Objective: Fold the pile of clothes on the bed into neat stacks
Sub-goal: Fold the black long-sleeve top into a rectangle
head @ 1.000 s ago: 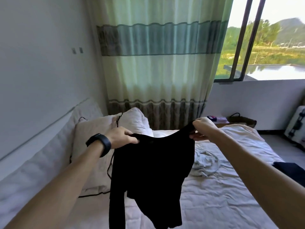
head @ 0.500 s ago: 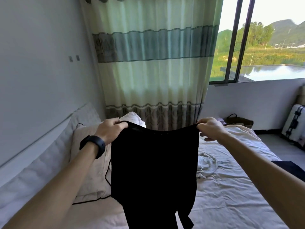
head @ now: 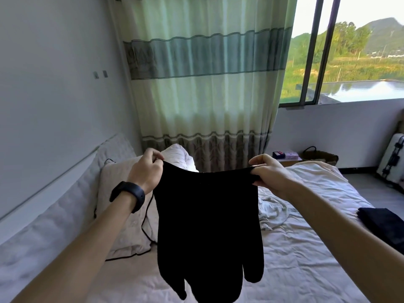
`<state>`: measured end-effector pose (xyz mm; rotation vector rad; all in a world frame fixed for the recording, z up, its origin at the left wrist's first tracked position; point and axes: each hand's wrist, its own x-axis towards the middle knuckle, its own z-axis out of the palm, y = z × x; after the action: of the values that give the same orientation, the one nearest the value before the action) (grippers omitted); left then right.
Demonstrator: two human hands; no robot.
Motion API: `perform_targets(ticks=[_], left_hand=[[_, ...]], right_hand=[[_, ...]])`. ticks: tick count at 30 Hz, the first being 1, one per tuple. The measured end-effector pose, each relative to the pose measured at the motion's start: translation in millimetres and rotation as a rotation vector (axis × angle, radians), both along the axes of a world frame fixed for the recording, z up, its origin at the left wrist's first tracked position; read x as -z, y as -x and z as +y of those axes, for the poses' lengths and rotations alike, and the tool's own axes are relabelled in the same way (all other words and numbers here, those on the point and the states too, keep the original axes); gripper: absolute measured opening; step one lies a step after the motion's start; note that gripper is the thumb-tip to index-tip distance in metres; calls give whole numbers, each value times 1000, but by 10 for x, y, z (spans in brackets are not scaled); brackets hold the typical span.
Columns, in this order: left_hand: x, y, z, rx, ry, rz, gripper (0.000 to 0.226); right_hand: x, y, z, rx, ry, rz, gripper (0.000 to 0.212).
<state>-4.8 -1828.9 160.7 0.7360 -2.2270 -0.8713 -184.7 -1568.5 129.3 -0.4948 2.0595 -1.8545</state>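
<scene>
Black fabric garment held up mid-frame over the white-sheeted bed.
Left hand and right hand each pinch a top corner.

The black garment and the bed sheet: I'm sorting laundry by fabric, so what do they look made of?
Black garment: probably a thin, soft knit, matte; it hangs limp with no sheen. Bed sheet: likely woven cotton, matte; it lies in fine creases.
</scene>
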Motion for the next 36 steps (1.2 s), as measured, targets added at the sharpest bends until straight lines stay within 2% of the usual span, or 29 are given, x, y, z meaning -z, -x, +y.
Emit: perform_targets(ticks=[1,3,6,7,9,11,13,15,18,20,22,25,28,31,33,36], left_hand=[[29,-44,44,35,6,65,31],[80,-145,119,186,10,49,38],[194,-326,203,313,-2,-161,34],[265,-375,198,289,7,-240,38],[471,-478,231,231,103,-434,51],[757,-579,332,201,258,-553,48],[1074,-725,474,186,280,-561,38],[1373,-882,581,208,279,-595,42],[1684,-1093,699,292,300,-729,66],[1811,-1234,763,333,246,-764,76],[1936,-1357,817,371,169,-778,78],[2125,-1480,901,350,260,-741,74],[2259,-1562,954,306,385,-683,71],[2375,-1648,977,279,403,-674,72],[2421,-1666,1011,282,321,-656,64],[2429,-1586,981,383,-20,-561,48]], right_hand=[[34,-50,42,-13,-23,43,26],[108,-143,149,-112,-50,82,32],[316,-263,319,-337,-65,13,54],[408,-299,364,-366,-111,48,60],[644,-368,446,-358,-291,236,68],[943,-451,548,-340,-502,415,63],[1237,-578,659,-287,-626,550,48],[1504,-690,773,-260,-719,638,38],[1848,-789,979,-366,-858,586,79],[2016,-839,1107,-425,-828,540,96],[2153,-886,1233,-440,-796,566,103],[2337,-997,1356,-434,-759,655,105],[2483,-1113,1437,-404,-710,659,103],[2581,-1213,1497,-388,-713,660,98],[2620,-1272,1512,-390,-741,610,97],[2658,-1282,1468,-335,-692,378,81]])
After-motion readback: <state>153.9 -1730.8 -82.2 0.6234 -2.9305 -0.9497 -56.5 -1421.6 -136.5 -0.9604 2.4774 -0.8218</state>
